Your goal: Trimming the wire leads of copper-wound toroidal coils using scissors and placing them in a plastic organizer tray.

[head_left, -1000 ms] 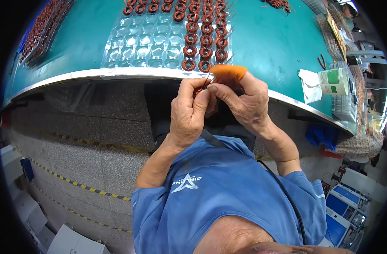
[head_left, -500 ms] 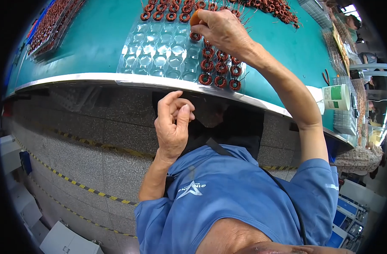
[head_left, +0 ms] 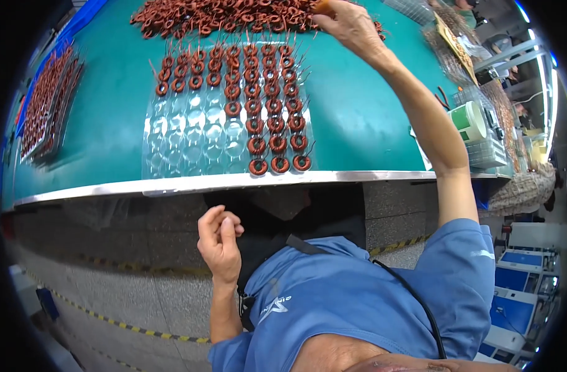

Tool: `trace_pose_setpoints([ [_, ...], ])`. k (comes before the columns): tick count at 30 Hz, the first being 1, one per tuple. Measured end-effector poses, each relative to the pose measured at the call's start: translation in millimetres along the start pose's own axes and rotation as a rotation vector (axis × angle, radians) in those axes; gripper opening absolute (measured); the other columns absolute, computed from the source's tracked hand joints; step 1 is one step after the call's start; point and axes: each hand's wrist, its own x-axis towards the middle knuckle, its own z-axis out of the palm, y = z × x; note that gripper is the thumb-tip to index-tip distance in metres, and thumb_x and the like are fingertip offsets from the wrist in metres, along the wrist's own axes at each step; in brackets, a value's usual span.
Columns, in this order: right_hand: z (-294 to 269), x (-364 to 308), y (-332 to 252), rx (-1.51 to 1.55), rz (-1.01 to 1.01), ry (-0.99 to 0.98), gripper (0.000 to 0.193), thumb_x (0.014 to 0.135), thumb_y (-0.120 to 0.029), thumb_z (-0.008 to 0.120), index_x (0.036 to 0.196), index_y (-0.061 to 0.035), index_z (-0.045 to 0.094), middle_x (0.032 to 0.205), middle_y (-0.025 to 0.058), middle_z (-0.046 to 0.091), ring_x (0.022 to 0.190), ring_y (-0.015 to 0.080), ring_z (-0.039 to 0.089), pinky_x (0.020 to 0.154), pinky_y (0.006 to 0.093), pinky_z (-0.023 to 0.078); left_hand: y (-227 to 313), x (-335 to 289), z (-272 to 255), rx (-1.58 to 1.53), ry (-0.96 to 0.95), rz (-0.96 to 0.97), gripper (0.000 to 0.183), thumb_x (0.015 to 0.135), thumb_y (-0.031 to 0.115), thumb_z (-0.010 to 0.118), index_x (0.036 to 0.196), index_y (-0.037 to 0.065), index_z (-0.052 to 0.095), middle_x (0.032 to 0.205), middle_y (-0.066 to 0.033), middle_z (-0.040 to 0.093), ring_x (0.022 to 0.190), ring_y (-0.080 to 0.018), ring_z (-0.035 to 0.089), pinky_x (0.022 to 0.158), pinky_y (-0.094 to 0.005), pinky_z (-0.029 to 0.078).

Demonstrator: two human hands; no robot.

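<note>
At the far edge of the view my right hand, with an orange finger cover on one fingertip, reaches over the right part of a heap of red-brown wound ring coils. Its thumb and covered finger look apart over the coils, with no coil plainly held. Nearer to me lies a clear plastic tray with round pockets. Ring coils with upright wire ends fill its right columns and far rows; the near left pockets are without coils. My left hand hangs before the table edge, fingers loosely curled, holding nothing.
Stacked trays of coils stand on the left of the green table. To the right are a white and green tub, red-handled pliers and wire baskets. A pale metal edge borders the table.
My right hand has left the tray's fifth column, where a coil sits, and moved away to the heap. The view has shifted, so more of the heap shows. My left hand keeps its pose.
</note>
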Motion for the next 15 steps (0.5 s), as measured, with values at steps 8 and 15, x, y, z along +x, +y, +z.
trace_pose_setpoints([
  [8, 37, -50, 162, -0.202, 0.536, -0.219, 0.047, 0.082, -0.040, 0.068, 0.109, -0.0031, 0.055, 0.104, 0.0212, 0.063, 0.096, 0.0364, 0.062, 0.083, 0.0457, 0.049, -19, -2, 0, 0.110, -0.027, -0.090, 0.014, 0.096, 0.006, 0.050, 0.107, -0.001, 0.055, 0.079, -0.0054, 0.061, 0.065, -0.0087, 0.057, 0.058, -0.0222, 0.049],
  [15, 51, -58, 181, -0.254, 0.511, -0.136, 0.029, 0.083, -0.025, 0.064, 0.099, -0.0014, 0.058, 0.090, 0.0207, 0.066, 0.087, 0.0380, 0.064, 0.077, 0.0453, 0.051, -9, 9, 17, 0.214, -0.088, -0.040, 0.013, 0.096, 0.007, 0.051, 0.105, 0.000, 0.057, 0.078, -0.0060, 0.062, 0.063, -0.0098, 0.058, 0.058, -0.0229, 0.049],
])
